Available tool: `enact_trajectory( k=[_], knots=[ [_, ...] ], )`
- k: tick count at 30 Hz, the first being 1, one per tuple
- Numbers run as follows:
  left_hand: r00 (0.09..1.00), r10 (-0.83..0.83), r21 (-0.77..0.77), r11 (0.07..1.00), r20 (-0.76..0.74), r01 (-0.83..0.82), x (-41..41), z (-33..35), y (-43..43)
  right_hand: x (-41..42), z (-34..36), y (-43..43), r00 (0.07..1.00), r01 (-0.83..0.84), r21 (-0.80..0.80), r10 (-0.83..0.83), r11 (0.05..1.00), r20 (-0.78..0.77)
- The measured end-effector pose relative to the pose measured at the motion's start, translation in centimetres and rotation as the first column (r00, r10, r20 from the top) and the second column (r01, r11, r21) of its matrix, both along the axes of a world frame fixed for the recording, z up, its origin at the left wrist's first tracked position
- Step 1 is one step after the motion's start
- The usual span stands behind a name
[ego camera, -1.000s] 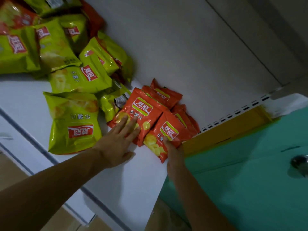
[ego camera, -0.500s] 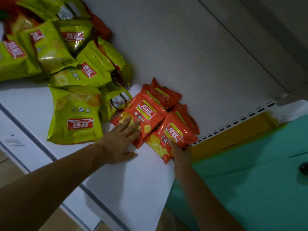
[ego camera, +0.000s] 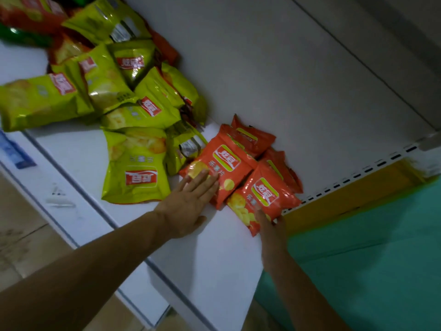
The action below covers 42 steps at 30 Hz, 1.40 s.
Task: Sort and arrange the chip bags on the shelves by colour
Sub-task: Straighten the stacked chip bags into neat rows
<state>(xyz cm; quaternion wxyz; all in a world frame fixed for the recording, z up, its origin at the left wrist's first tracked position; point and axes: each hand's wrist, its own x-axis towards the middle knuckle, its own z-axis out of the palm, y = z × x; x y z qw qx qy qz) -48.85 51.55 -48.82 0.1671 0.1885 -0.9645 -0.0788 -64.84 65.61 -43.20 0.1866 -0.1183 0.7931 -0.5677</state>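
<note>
Green chip bags lie heaped at the left end of the white shelf, overlapping one another, with buried orange bags showing among them at the back. On the shelf's front rail at the far left we see a blue label. One green bag lies flat by itself in front of the heap, its logo upside down to us.

Just right of it our left hand lies flat on the shelf, fingers straight and together, gripping nothing. Its fingertips rest on the lower corner of an orange bag. That bag touches a second orange bag on its right, nearer the shelf's end.

Our right hand meets the near edge of this second bag, fingers laid on its lower corner. The hand is blurred, and we cannot tell whether it pinches the bag or merely presses it.

Behind both, more orange bags lie against the white back panel. Past the shelf's end we see a teal surface.
</note>
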Motion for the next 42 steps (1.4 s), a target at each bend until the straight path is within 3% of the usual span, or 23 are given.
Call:
enact_trajectory(
  k=[6, 9, 11, 15, 23, 32, 37, 42],
  knots=[
    [0.999, -0.049, -0.065, 0.997, -0.025, 0.047, 3.9, 2.0, 1.8, 5.1, 1.0, 2.6, 0.991, 0.104, 0.045, -0.1, 0.993, -0.086],
    [0.998, -0.049, -0.062, 0.997, -0.047, 0.046, 7.6, 3.4, 3.3, 10.1, 1.8, 3.3, 0.994, 0.075, 0.024, -0.073, 0.997, -0.082],
    [1.0, 0.019, -0.103, 0.995, -0.019, -0.021, 10.6, 5.1, 3.9, 13.0, 3.3, 3.7, 0.994, -0.034, 0.016, 0.035, 0.999, -0.104],
    [0.993, 0.108, 0.023, 0.994, 0.04, -0.109, 16.0, 8.4, 6.2, 18.8, 6.0, 5.5, 0.932, -0.319, 0.184, 0.343, 0.93, -0.119],
    [0.973, 0.229, 0.011, 0.973, -0.017, -0.229, 25.5, 16.9, 10.0, 28.2, 14.0, 4.6, 0.829, -0.54, 0.058, 0.542, 0.84, -0.139],
    [0.934, 0.274, -0.112, 0.946, -0.231, -0.305, 37.7, 29.5, 2.9, 39.5, 25.9, -5.3, 0.683, -0.645, -0.11, 0.506, 0.756, -0.527],
    [0.918, 0.309, -0.239, 0.899, -0.249, -0.367, 45.9, 35.5, -4.5, 44.5, 30.6, -11.1, 0.646, -0.643, -0.131, 0.443, 0.754, -0.622],
    [0.927, 0.278, -0.239, 0.91, -0.251, -0.338, 47.2, 37.5, -8.8, 47.0, 30.3, -12.8, 0.684, -0.596, -0.143, 0.406, 0.79, -0.606]
  ],
)
